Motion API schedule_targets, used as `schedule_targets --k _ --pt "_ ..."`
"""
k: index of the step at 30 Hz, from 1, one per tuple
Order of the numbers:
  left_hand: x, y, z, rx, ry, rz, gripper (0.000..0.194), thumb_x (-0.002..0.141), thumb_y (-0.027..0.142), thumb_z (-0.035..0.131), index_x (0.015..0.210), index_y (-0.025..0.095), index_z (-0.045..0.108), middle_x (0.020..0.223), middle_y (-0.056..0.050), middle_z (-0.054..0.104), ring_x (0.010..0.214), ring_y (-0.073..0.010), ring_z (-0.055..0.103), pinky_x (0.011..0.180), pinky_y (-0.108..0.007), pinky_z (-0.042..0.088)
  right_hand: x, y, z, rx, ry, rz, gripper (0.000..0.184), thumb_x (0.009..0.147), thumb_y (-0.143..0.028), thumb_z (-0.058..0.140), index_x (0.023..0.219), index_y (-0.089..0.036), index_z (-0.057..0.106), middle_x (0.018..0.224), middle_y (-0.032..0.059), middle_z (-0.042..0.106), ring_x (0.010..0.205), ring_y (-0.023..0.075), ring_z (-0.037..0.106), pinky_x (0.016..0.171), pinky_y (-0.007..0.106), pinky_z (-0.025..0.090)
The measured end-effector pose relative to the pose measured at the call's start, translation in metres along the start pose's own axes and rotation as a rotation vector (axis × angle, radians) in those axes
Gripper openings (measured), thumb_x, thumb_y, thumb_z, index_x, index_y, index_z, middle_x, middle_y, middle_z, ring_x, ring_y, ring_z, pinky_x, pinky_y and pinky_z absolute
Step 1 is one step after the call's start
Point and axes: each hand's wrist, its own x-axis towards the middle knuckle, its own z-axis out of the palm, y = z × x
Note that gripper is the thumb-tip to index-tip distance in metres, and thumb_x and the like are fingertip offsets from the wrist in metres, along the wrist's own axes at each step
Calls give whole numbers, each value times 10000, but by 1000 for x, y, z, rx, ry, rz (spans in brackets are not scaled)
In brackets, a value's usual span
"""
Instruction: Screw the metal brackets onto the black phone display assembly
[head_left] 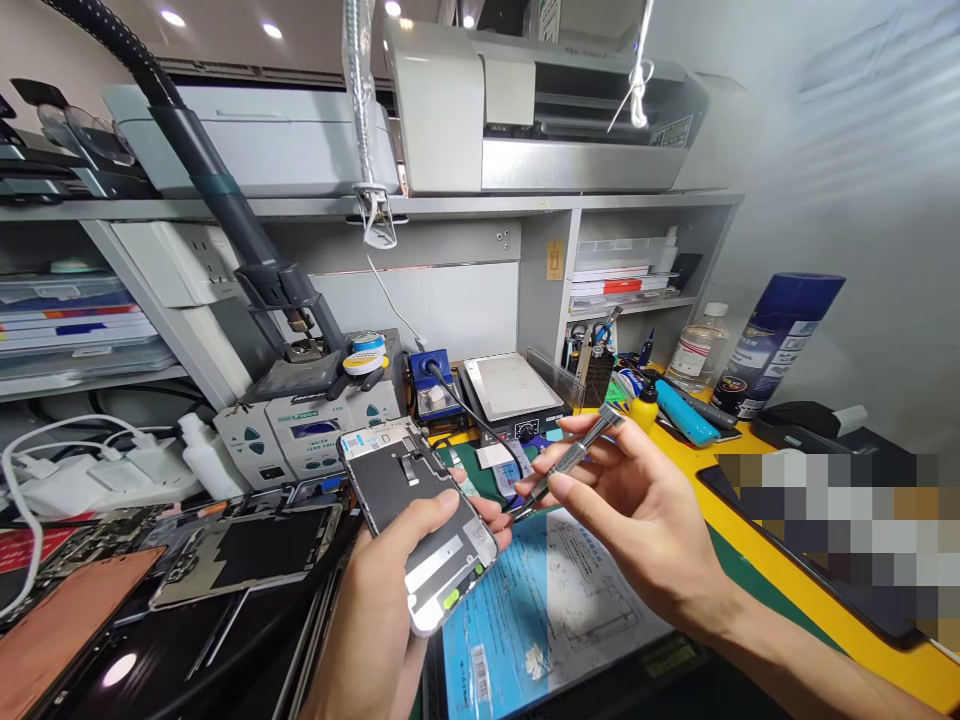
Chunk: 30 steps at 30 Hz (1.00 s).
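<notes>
My left hand [386,575] is closed on a phone screen assembly [391,492], thumb on its dark inner face and fingers beneath. The panel is tilted, with flex cables near its top and yellow-green stickers at its lower end. To the right, my right hand [652,520] pinches a slim grey precision screwdriver [576,455] between thumb and fingers. Its thin tip points down and left, close to the left fingertips; whether it touches the panel I cannot tell. Below both hands lies a blue and white printed sheet [517,610] on the work surface.
Phone panels [247,550] and other parts crowd the left side. Behind stand a soldering station [322,440] and a flat heating plate [514,385]. A yellow bottle [643,408], a clear bottle [697,350] and a blue spray can [780,340] stand at right.
</notes>
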Motion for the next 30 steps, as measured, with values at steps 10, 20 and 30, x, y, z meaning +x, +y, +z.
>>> schedule_targets --k 10,20,30 --pt "-1 0 3 6 -1 20 206 767 165 674 934 66 743 760 -143 787 752 -316 771 733 -411 649 -2 -1 -1 -49 19 18 205 909 -218 718 1064 -259 589 991 33 732 875 213 742 771 341 602" --pt "0 -1 0 15 15 9 262 782 190 681 988 35 728 794 -175 787 829 -346 765 747 -409 643 -1 -1 -2 -31 47 50 243 882 -224 753 1066 -246 595 944 18 731 831 183 752 761 284 613" --pt "-2 0 -2 50 -29 19 328 790 201 665 1070 31 692 824 -188 789 770 -326 767 762 -431 636 2 -4 -1 -29 69 93 282 856 -262 776 1060 -240 582 927 17 726 811 192 754 724 280 622"
